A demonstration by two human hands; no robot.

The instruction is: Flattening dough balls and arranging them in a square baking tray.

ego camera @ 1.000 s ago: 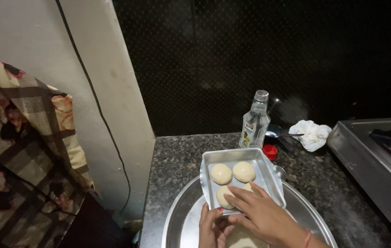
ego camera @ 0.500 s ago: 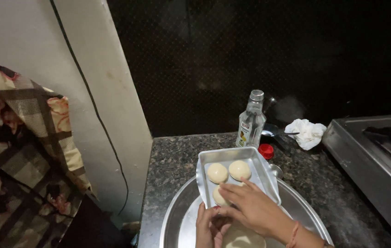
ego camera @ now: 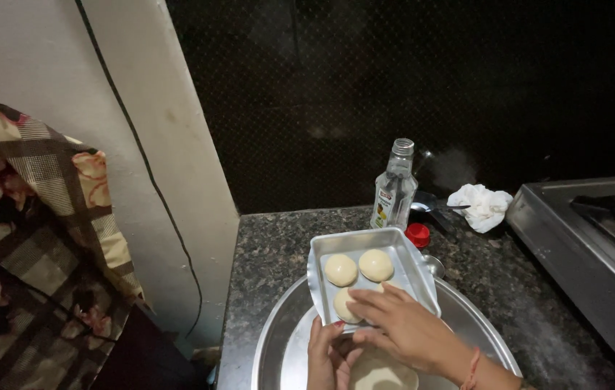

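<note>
A rectangular metal tray (ego camera: 401,249) holding pale round dough balls (ego camera: 358,267) rests tilted on a large round steel platter (ego camera: 278,339). The left hand (ego camera: 325,354) grips the tray's near edge from below; the right hand (ego camera: 401,328) reaches into it, fingers touching a dough ball. A clear glass bottle (ego camera: 394,188) stands just behind the tray.

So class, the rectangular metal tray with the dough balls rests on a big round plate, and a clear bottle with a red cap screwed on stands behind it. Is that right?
Not quite. In the head view the bottle is uncapped; the red cap lies on the counter beside it. The rest holds: the tray with dough balls sits over the round plate.
</note>
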